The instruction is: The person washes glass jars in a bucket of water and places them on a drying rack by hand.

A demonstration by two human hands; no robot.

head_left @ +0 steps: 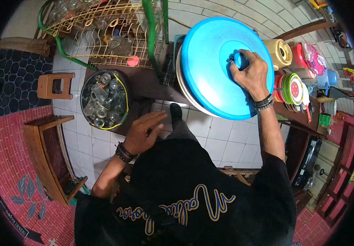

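My right hand (pixel 249 74) grips the small knob at the centre of a large round blue lid (pixel 209 61). The lid is tilted, and a pale rim shows beneath its left edge. My left hand (pixel 144 133) is held over the floor in front of my body, fingers apart and nothing in it. To the left of it stands a dark round basin (pixel 84 96) with a yellow-green edge, full of clear glasses (pixel 102 96).
A wire rack (pixel 103 49) with green posts holds glassware at the upper left. A brown stool (pixel 56 86) and a wooden chair (pixel 47 156) stand left. Stacked plates (pixel 293 88) and a cream jug (pixel 277 53) are on the right, near a stove (pixel 308 162).
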